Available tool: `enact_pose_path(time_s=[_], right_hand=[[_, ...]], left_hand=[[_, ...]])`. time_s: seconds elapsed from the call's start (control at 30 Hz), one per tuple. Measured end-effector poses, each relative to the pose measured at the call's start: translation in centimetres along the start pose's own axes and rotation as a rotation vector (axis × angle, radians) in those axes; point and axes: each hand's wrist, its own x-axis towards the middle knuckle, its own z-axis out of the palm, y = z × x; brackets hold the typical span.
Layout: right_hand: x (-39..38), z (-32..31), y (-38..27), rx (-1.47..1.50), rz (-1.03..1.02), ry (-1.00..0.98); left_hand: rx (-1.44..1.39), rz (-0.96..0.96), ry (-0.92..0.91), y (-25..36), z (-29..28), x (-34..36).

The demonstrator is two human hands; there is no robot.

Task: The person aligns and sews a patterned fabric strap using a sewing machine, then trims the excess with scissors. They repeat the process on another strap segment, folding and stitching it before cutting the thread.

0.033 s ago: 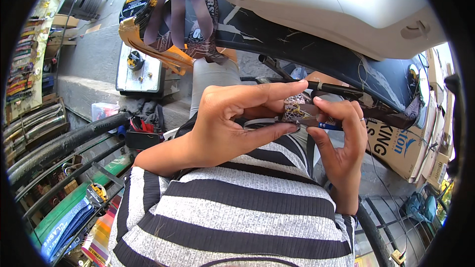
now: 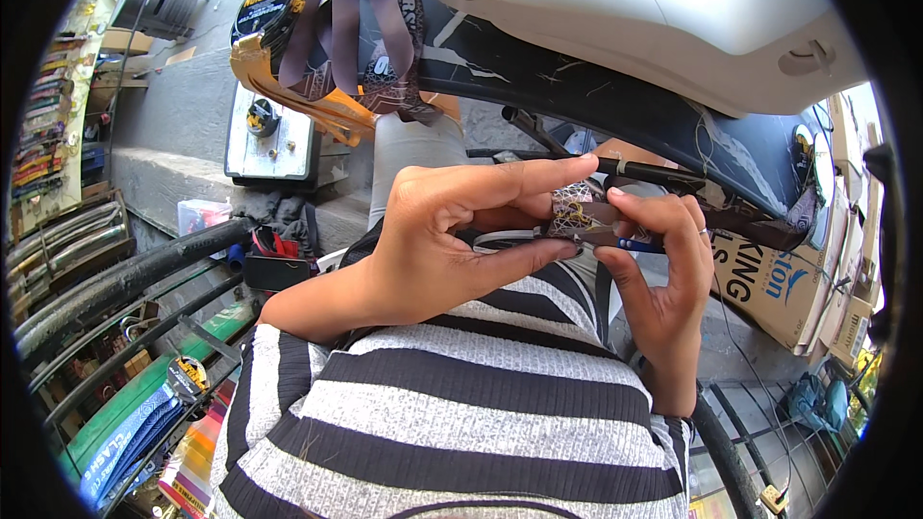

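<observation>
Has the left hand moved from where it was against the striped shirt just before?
No. The left hand sits in the same spot above the striped shirt, fingers on the small patterned piece.

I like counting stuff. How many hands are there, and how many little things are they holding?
Hands: 2, the left hand and the right hand
Patterned brown strap piece pinched between both hands: 1
Blue-handled tool at the right hand's fingers: 1
Total: 4
</observation>
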Motion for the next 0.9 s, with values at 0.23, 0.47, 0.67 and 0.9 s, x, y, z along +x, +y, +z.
enact_pose_path(time_s=[0.23, 0.47, 0.67, 0.9], right_hand=[[0.2, 0.3, 0.2, 0.032, -0.023, 0.013], [0.4, 0.6, 0.6, 0.01, -0.06, 0.039], [0.3, 0.8, 0.8, -0.03, -0.108, 0.085], [0.0, 0.8, 1.0, 0.1, 0.009, 0.087]], left_hand=[[-0.059, -0.055, -0.002, 0.1, 0.1, 0.0], [-0.04, -0.059, -0.011, 0.2, 0.0, 0.1], [-0.052, -0.071, -0.004, 0.3, 0.1, 0.2], [-0.097, -0.078, -0.002, 0.3, 0.3, 0.2]])
